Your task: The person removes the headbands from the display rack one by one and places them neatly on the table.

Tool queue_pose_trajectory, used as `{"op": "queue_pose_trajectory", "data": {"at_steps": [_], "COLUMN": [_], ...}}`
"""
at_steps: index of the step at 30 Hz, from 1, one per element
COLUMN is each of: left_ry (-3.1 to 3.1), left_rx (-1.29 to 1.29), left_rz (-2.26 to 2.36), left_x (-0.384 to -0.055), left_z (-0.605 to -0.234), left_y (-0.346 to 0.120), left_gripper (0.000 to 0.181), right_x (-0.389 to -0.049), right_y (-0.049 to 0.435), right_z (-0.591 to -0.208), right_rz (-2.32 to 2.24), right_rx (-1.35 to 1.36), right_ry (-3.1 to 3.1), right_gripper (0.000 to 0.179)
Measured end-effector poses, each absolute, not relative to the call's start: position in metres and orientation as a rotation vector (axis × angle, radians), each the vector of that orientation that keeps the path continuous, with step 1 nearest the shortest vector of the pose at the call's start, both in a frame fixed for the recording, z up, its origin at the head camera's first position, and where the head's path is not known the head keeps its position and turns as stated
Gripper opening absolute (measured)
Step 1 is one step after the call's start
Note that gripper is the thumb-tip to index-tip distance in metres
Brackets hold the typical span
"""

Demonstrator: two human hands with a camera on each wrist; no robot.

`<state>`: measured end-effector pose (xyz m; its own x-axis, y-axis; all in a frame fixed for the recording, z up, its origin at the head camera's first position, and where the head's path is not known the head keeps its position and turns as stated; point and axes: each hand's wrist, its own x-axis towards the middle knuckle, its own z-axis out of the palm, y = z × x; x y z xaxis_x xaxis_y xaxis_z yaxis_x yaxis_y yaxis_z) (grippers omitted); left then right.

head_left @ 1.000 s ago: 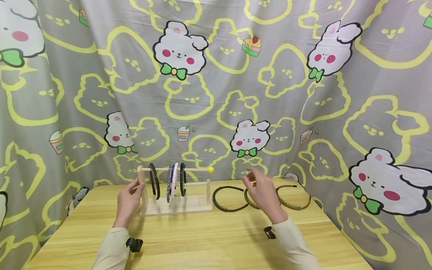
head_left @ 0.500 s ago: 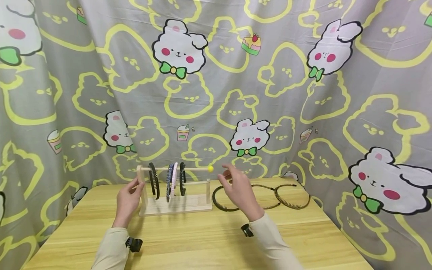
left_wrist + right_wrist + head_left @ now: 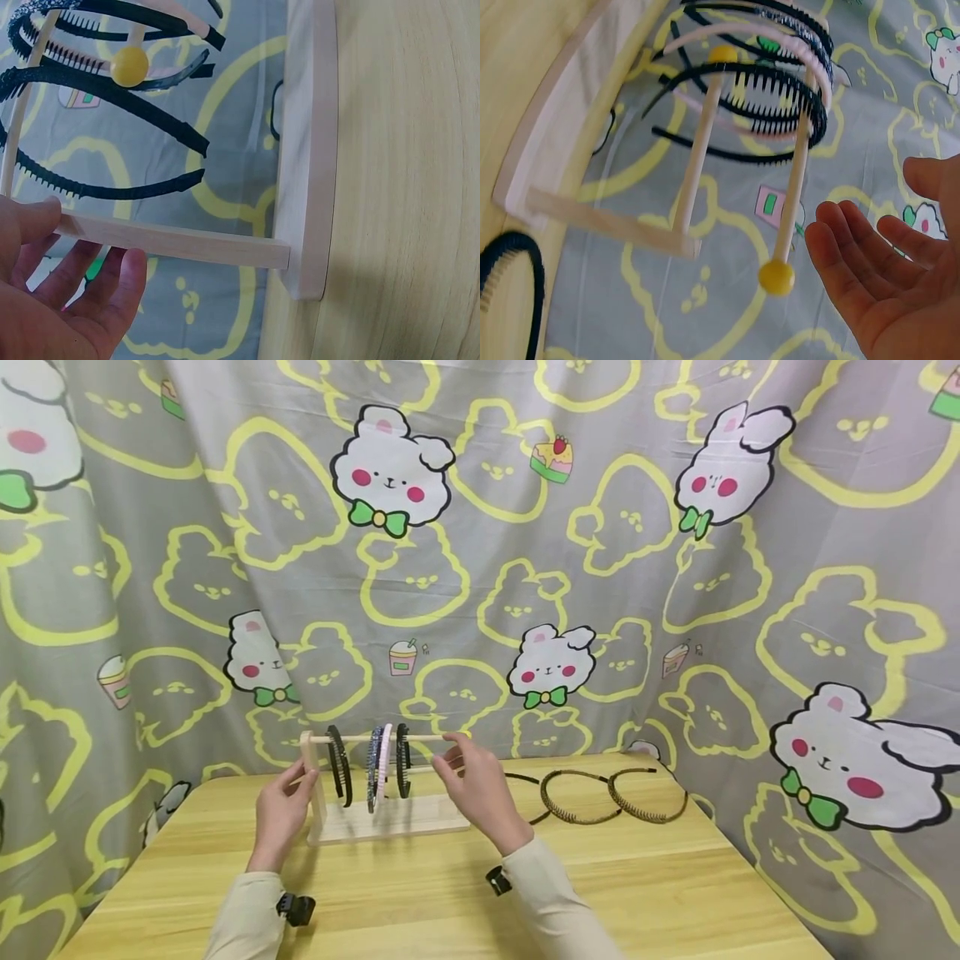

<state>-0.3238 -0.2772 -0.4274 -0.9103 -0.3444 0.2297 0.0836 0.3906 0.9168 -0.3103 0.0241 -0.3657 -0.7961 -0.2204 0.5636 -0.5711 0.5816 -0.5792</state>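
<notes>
My left hand point(image 3: 279, 814) pinches the left upright of a wooden headband rack point(image 3: 442, 814), thumb on one side and fingers on the other in the left wrist view. From its upper rod hang several headbands: a black comb-toothed one point(image 3: 341, 767) near the upright, a blue speckled one point(image 3: 372, 768), a pink one point(image 3: 386, 764) and another black toothed one point(image 3: 403, 760). At the rod's free end, my right hand point(image 3: 885, 277) is spread with nothing in it, fingers bent slightly beside the yellow ball point(image 3: 776, 278). In the head view that hand hides the ball and the short right post.
Right of the rack, thin toothed headbands lie on the wooden table point(image 3: 420, 902): a brown one point(image 3: 581, 820), another brown one point(image 3: 660, 818) farther right, and a black one point(image 3: 538, 277) partly behind my right hand. A patterned curtain point(image 3: 480, 568) hangs close behind.
My right hand has moved left from above the table headbands to the rack's rod end. My left hand keeps its hold on the upright; the hanging headbands look unchanged.
</notes>
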Motion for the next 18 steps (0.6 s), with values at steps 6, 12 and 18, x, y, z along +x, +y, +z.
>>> {"op": "queue_pose_trajectory", "data": {"at_steps": [6, 12, 18], "left_ry": [-2.271, -2.273, -2.273], "left_rx": [0.232, 0.228, 0.231], "left_rz": [-1.513, -1.491, -1.487], "left_x": [-0.324, -0.325, -0.324], "left_z": [-0.428, -0.427, -0.427], "left_y": [-0.277, -0.278, -0.278], "left_gripper": [0.057, 0.057, 0.054], "right_x": [-0.313, -0.319, -0.322], "right_y": [0.002, -0.013, -0.025], "right_z": [-0.366, -0.372, -0.379], "right_rz": [1.087, 1.108, 1.122], "right_rx": [0.653, 0.638, 0.605], "right_ry": [-2.378, -2.394, -2.422], "right_gripper": [0.042, 0.041, 0.047]}}
